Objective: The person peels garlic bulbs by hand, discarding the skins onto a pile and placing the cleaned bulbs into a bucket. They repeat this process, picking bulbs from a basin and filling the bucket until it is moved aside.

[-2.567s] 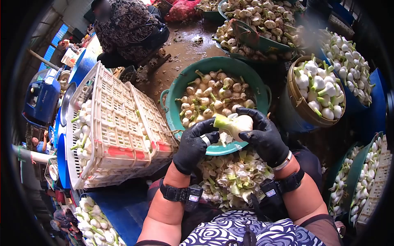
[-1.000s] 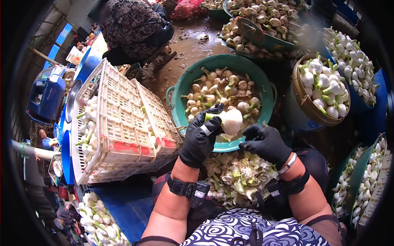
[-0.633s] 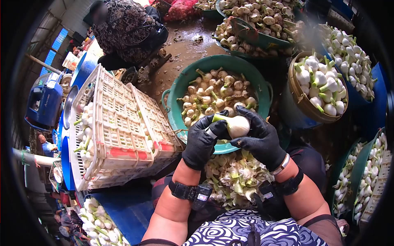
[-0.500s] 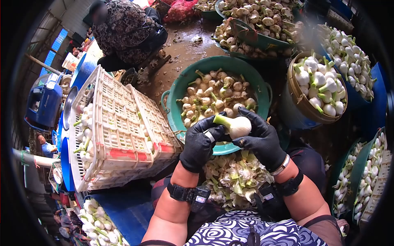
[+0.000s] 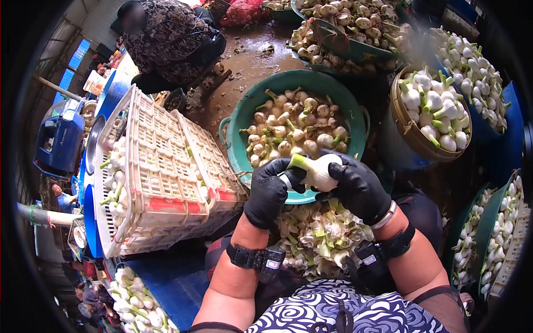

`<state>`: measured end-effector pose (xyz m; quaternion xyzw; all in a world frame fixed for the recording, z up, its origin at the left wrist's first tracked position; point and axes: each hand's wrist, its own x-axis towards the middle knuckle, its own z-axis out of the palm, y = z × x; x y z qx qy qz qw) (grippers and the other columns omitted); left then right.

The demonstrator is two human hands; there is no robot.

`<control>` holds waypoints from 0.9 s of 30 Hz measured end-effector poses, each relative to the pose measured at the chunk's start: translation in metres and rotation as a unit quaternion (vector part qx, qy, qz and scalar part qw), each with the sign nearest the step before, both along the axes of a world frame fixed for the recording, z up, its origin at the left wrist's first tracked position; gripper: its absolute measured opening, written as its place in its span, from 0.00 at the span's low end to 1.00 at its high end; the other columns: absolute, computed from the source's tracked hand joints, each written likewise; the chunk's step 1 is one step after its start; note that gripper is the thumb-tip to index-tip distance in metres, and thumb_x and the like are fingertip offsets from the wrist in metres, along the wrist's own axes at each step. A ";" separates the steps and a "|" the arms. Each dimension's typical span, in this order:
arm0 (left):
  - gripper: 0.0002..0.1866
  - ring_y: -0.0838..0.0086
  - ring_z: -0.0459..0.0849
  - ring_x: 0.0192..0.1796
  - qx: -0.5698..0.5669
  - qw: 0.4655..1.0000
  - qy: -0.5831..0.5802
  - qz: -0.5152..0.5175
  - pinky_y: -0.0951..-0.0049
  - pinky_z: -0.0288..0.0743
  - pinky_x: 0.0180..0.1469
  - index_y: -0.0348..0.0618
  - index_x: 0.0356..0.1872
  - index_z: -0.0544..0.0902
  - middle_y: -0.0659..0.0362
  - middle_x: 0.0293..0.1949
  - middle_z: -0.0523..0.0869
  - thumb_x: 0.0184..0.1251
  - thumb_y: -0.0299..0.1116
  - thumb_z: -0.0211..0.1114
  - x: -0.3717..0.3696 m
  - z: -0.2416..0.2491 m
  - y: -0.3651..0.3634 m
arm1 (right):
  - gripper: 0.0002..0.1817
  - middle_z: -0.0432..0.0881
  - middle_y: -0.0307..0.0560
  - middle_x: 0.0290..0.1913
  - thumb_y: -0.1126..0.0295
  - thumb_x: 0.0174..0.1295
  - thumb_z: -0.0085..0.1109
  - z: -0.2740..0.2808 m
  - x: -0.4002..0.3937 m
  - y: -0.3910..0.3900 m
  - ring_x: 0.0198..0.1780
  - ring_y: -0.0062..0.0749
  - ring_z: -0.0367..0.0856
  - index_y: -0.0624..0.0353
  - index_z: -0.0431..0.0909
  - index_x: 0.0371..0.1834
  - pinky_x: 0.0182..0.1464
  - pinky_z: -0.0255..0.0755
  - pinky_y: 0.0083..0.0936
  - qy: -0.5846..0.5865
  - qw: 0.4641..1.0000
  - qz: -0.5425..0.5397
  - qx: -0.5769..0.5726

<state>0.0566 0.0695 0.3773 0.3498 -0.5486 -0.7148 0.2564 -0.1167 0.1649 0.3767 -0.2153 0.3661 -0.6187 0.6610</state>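
Note:
Both my hands, in black gloves, hold one white garlic bulb (image 5: pixel 321 173) above the near rim of a green tub (image 5: pixel 244 111). My left hand (image 5: pixel 268 191) grips it at the green stem end, which points up and left. Fingers of my right hand (image 5: pixel 361 186) wrap round the bulb's right side. Brownish, unpeeled bulbs (image 5: pixel 297 125) lie in the tub beyond. Below my hands, between my legs, is a heap of peeled skins and leaves (image 5: pixel 325 236).
White crates (image 5: pixel 161 161) with white bulbs stand at the left. A bucket (image 5: pixel 408 139) of white bulbs is at the right, with more filled tubs behind it and at far right. A person (image 5: pixel 169 41) sits at the upper left.
My right hand has shifted slightly on the bulb, its fingers now further over the bulb's right side. The bulb's stem remains at my left hand.

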 end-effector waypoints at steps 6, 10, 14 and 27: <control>0.15 0.68 0.81 0.36 -0.446 0.891 -0.041 -0.072 0.72 0.75 0.42 0.39 0.48 0.81 0.56 0.34 0.83 0.59 0.22 0.63 -0.006 -0.007 0.003 | 0.19 0.82 0.47 0.38 0.60 0.63 0.57 -0.005 0.007 0.014 0.36 0.28 0.81 0.67 0.77 0.46 0.38 0.76 0.23 -0.137 0.954 0.241 0.115; 0.21 0.73 0.82 0.43 -0.088 0.994 0.067 -0.022 0.72 0.79 0.46 0.36 0.61 0.71 0.59 0.48 0.80 0.66 0.25 0.55 0.007 -0.013 0.000 | 0.18 0.80 0.44 0.41 0.63 0.63 0.56 -0.010 -0.001 0.005 0.40 0.24 0.79 0.65 0.73 0.50 0.43 0.75 0.20 -0.051 0.989 0.135 0.030; 0.21 0.69 0.83 0.44 0.113 0.986 0.100 -0.071 0.71 0.79 0.47 0.35 0.58 0.72 0.54 0.51 0.80 0.63 0.24 0.58 0.008 0.001 0.007 | 0.17 0.80 0.43 0.40 0.62 0.64 0.56 0.001 -0.005 0.005 0.39 0.22 0.79 0.64 0.74 0.48 0.43 0.74 0.19 -0.048 0.996 0.069 0.033; 0.17 0.76 0.82 0.37 0.051 0.994 0.094 0.029 0.76 0.76 0.43 0.29 0.50 0.78 0.55 0.44 0.83 0.61 0.28 0.62 0.006 0.008 -0.004 | 0.21 0.81 0.59 0.43 0.66 0.54 0.58 -0.023 0.014 0.020 0.48 0.48 0.79 0.60 0.75 0.53 0.52 0.72 0.35 0.628 0.713 0.282 -0.130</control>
